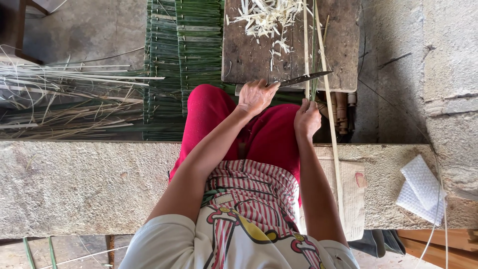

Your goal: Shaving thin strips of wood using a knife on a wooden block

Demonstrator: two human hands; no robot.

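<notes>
My left hand grips the handle of a dark knife, whose blade points right across the near edge of a worn wooden block. My right hand is closed on a long thin bamboo strip that runs from the block past my right side toward the concrete ledge. The blade meets the strip just above my right hand. Pale shavings lie scattered on the block's far part. My red-trousered legs sit under both hands.
Stacks of green bamboo slats lie on the floor left of the block. Loose pale strips are piled at far left. A concrete ledge crosses the view, with white padded sheets at its right. A block wall stands right.
</notes>
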